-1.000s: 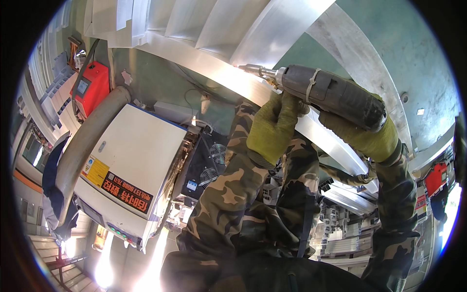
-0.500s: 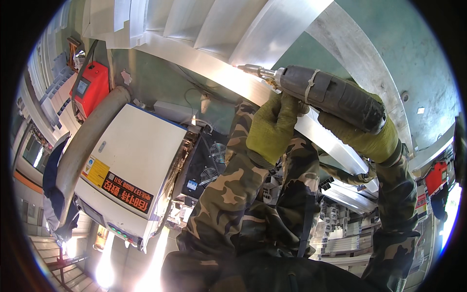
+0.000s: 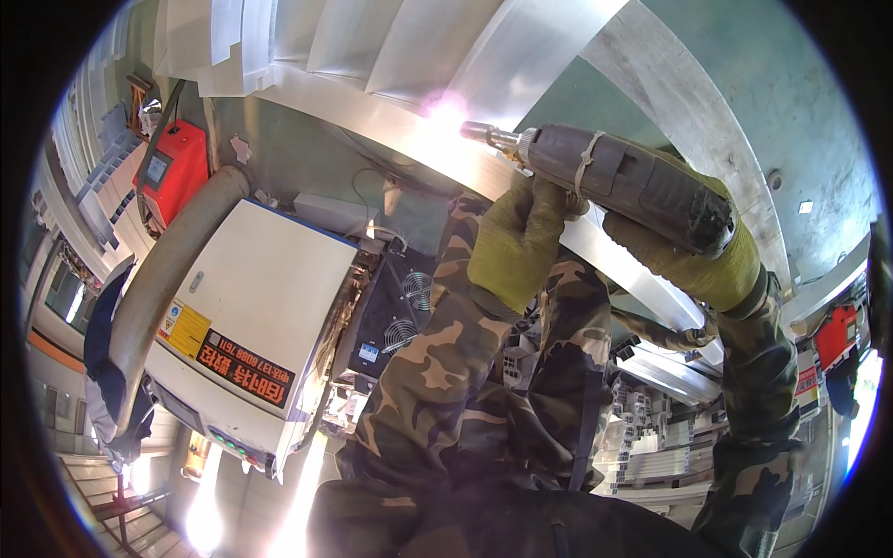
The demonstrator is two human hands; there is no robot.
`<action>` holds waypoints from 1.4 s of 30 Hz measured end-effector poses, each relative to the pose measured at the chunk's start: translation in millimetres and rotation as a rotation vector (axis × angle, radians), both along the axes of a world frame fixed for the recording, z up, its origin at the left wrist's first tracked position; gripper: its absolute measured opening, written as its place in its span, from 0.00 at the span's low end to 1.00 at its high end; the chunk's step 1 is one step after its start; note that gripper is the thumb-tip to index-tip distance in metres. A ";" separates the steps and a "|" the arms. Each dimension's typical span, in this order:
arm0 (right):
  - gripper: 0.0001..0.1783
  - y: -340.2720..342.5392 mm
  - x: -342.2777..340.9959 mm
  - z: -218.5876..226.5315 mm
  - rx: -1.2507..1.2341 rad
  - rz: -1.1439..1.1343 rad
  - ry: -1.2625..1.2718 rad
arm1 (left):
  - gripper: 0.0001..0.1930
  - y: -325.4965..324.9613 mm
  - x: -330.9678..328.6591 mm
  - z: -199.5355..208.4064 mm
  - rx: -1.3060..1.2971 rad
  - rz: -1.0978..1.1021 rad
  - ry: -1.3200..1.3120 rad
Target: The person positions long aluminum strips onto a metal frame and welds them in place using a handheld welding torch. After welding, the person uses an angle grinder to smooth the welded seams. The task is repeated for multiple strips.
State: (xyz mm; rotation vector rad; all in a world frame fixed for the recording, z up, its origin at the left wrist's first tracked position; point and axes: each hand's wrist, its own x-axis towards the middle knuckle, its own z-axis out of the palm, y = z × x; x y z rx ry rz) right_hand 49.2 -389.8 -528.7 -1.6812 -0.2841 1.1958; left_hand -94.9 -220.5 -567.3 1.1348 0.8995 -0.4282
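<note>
A handheld welding gun (image 3: 633,179), dark grey with a metal nozzle and a pale cable tie around its body, lies across both my gloved hands. My left hand (image 3: 513,244), in a green work glove, is closed under its front part, just behind the nozzle; some of its fingers are hidden. Behind and below the body, my right hand (image 3: 688,260) in a matching glove is wrapped around the rear. A bright violet-white glow burns at the nozzle tip, on the long silvery metal beam (image 3: 372,110). Several broad metal slats (image 3: 428,56) rise from that beam.
To the left stands a white machine cabinet (image 3: 256,279) with a thick grey hose (image 3: 177,288) alongside it. Next to it is a black unit with fans (image 3: 400,307). A red machine (image 3: 177,167) stands farther left. A curved metal bar (image 3: 688,102) crosses at right over the green floor (image 3: 791,65).
A violet-white flare now shows at the nozzle tip, where a small warm glow was before. The gun has shifted very slightly; both hands keep their hold.
</note>
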 end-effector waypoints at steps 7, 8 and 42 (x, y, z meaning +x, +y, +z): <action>0.20 -3.9 -6.3 -3.0 -0.040 0.010 -0.068 | 0.27 0.0 1.3 -0.3 0.059 -0.048 0.017; 0.19 -3.8 -6.0 -0.5 -0.048 0.002 -0.054 | 0.27 -0.6 -1.6 -2.0 0.066 -0.062 0.006; 0.12 -90.3 -34.6 35.0 -0.296 -0.365 -0.059 | 0.39 -69.1 -31.8 32.5 -0.309 -0.570 -0.175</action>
